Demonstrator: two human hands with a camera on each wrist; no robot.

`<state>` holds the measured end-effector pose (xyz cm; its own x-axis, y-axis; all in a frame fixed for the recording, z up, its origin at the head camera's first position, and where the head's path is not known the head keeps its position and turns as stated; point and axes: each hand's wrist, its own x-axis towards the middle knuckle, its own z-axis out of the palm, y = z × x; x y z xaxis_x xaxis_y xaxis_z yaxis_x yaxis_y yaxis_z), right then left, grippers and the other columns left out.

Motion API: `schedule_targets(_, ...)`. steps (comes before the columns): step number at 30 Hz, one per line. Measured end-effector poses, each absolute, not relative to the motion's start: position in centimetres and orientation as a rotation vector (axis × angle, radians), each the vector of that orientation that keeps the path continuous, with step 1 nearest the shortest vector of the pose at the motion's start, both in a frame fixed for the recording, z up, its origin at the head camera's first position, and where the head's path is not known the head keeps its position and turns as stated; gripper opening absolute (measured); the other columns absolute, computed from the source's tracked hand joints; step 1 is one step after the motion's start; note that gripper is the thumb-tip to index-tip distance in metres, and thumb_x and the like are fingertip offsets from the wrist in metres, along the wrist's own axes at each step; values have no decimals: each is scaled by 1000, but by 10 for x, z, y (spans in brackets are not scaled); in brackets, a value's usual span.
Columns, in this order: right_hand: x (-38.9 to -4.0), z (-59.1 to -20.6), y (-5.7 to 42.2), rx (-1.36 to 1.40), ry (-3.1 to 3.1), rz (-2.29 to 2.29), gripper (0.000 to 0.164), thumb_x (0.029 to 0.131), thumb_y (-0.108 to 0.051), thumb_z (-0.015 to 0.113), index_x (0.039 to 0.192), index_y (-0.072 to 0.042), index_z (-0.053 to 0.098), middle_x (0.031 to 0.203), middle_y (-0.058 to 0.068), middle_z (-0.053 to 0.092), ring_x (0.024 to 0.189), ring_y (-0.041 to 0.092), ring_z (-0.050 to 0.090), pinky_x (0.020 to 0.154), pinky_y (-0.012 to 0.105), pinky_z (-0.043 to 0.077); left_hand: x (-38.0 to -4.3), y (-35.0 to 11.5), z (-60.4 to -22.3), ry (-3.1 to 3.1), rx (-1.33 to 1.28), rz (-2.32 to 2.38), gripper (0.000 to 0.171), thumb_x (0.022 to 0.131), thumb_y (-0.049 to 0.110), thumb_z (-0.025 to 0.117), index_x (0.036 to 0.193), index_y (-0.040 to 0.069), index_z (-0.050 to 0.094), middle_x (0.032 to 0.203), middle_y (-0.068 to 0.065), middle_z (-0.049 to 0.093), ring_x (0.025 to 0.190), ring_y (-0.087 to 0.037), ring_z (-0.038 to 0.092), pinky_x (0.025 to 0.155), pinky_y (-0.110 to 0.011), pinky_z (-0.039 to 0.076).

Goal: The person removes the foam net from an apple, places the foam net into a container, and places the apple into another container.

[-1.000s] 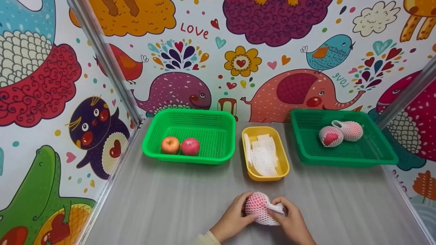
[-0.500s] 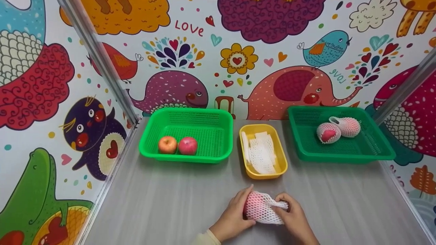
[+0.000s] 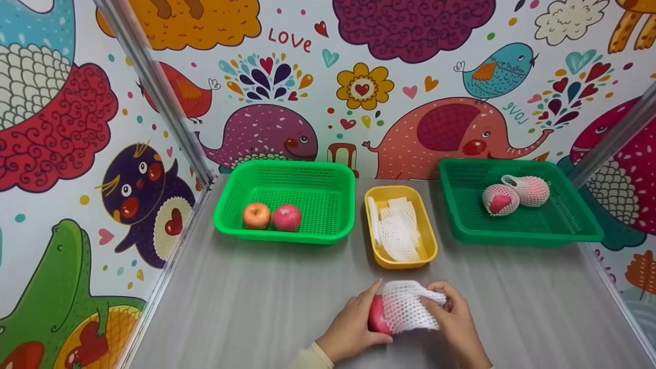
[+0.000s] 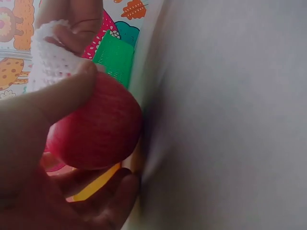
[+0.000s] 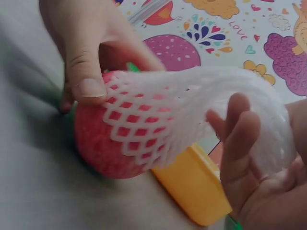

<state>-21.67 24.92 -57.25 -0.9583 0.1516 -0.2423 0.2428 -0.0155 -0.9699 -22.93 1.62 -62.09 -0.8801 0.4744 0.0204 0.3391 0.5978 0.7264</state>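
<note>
A red apple point(image 3: 378, 316) is held at the near middle of the table, partly inside a white foam net sleeve point(image 3: 410, 306). My left hand point(image 3: 353, 324) grips its bare left end, thumb on the near side and fingers round the far side. On the other side my right hand point(image 3: 457, 319) pinches the bunched end of the net. The right wrist view shows the net point(image 5: 144, 122) stretched over one part of the apple point(image 5: 98, 143), leaving its left end uncovered. Red skin fills most of the left wrist view's apple point(image 4: 103, 124), with the net point(image 4: 50, 62) behind the thumb.
A light green basket point(image 3: 328, 238) holds two bare apples point(image 3: 287, 218). The yellow tray point(image 3: 430, 251) beside it contains more white nets point(image 3: 398, 230). At right, a dark green basket point(image 3: 533, 237) holds two netted apples point(image 3: 501, 200). Printed walls enclose the grey table point(image 3: 246, 297).
The net has been drawn to the right by my right hand, baring the apple's left end. My left hand keeps its hold on the apple.
</note>
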Motion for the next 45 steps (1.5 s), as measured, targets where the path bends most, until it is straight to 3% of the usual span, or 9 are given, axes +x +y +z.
schedule_targets(4, -222, -562, 256, 386, 2266, -2330, 20, 92, 8, 65, 111, 5, 61, 91, 13, 64, 72, 18, 61, 58, 27, 52, -228, 15, -624, 2723, 771, 1153, 96, 74, 48, 88, 153, 27, 38, 130, 6, 54, 117, -14, 52, 95, -35, 49)
schedule_targets(7, -232, -553, 263, 292, 2332, -2443, 19, 92, 10, 65, 112, 9, 64, 104, 13, 68, 86, 18, 64, 68, 25, 53, -227, 14, -625, 2740, 812, 1159, 87, 75, 49, 87, 148, 27, 44, 120, 5, 54, 111, -14, 53, 89, -34, 51)
schedule_targets(12, -260, -543, 271, 45, 2504, -2460, 23, 94, 10, 62, 115, 5, 71, 131, 14, 64, 121, 21, 58, 89, 22, 51, -229, 13, -626, 2697, 786, 1155, 84, 78, 51, 84, 147, 29, 41, 128, 5, 53, 117, -15, 51, 95, -37, 49)
schedule_targets(17, -307, -542, 273, -182, 3109, -2091, 41, 87, 20, 60, 118, -2, 74, 137, 9, 61, 128, 22, 54, 89, 12, 46, -230, 14, -627, 2677, 750, 1142, 84, 78, 54, 82, 147, 30, 39, 131, 5, 52, 119, -14, 49, 98, -38, 47)
schedule_targets(23, -359, -561, 270, -657, 3427, -1044, 47, 81, 17, 73, 124, 2, 69, 146, 19, 49, 138, 37, 40, 107, 49, 39, -230, 14, -629, 2661, 702, 1147, 83, 79, 56, 80, 146, 33, 39, 131, 8, 51, 119, -12, 48, 97, -36, 48)
schedule_targets(27, -368, -577, 268, -744, 3158, -589, 32, 85, 3, 76, 116, 9, 70, 136, 27, 54, 130, 43, 47, 102, 55, 43, -230, 15, -627, 2654, 711, 1156, 83, 79, 55, 81, 147, 33, 38, 132, 8, 51, 119, -11, 47, 97, -36, 47)
schedule_targets(33, -374, -584, 267, -756, 3091, -464, 19, 89, -10, 75, 91, 9, 73, 97, 23, 69, 95, 37, 65, 90, 52, 52, -233, 16, -625, 2678, 742, 1139, 82, 79, 53, 82, 146, 31, 40, 128, 9, 52, 118, -10, 49, 96, -34, 46)
schedule_targets(41, -381, -586, 263, -721, 3088, -390, 17, 89, -3, 67, 88, 14, 67, 86, 20, 53, 73, 31, 54, 74, 46, 55, -246, 14, -608, 2677, 735, 1140, 81, 77, 55, 83, 141, 24, 45, 121, 8, 57, 106, -6, 56, 88, -27, 50)
schedule_targets(45, -391, -585, 256, -669, 3018, -320, 19, 88, -4, 68, 95, 13, 69, 89, 20, 51, 74, 31, 50, 77, 46, 54, -266, -5, -577, 2784, 721, 1188, 81, 78, 55, 82, 141, 20, 45, 127, 3, 53, 106, -9, 58, 86, -27, 51)
